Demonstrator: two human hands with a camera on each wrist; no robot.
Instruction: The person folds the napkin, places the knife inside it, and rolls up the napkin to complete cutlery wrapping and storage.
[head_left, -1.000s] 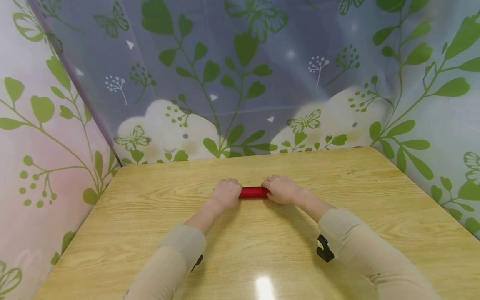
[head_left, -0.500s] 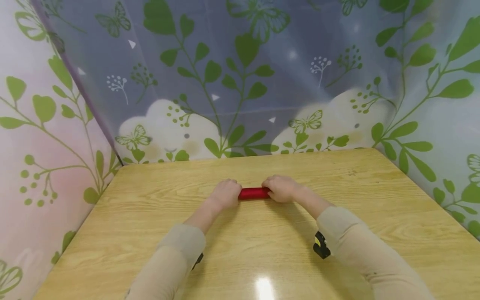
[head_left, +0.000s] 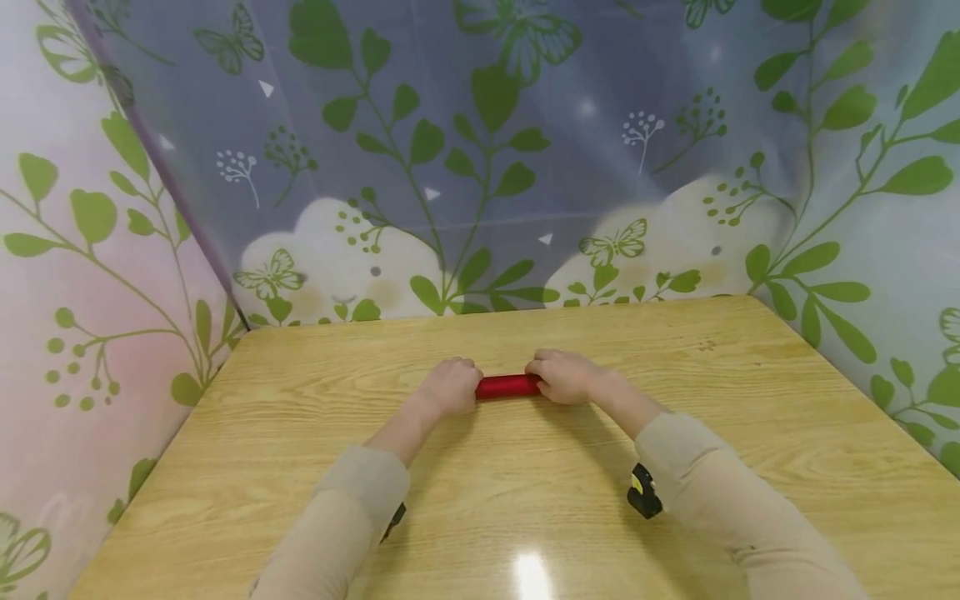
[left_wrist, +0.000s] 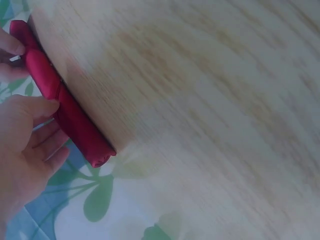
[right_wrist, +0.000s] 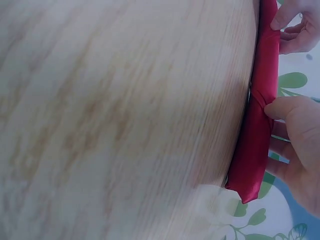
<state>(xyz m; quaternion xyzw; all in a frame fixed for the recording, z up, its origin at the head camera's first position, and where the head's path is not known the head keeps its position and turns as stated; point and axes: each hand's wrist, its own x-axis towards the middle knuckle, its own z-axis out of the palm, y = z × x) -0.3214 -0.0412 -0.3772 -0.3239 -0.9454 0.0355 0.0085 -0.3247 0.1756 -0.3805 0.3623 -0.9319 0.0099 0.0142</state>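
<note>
A rolled-up red satin cloth [head_left: 508,387] lies crosswise near the far part of the table, its middle showing between both hands. My left hand [head_left: 452,386] grips one side of the roll from above. In the left wrist view, the thumb presses the cloth [left_wrist: 80,122] on the near side while the fingers curl behind it. My right hand [head_left: 566,377] holds the other side the same way. The right wrist view shows its thumb pinching the roll [right_wrist: 256,145] against the fingers, with the cloth's folded end sticking out past the hand.
The wood-grain table [head_left: 517,475] reaches back to a patterned fabric backdrop [head_left: 420,167] with leaves and butterflies, and similar fabric stands at both sides. A black wrist device [head_left: 643,492] hangs under the right sleeve. Light glares off the table's near part.
Both hands keep their hold on the red roll, almost in the same place. The head view has shifted very slightly.
</note>
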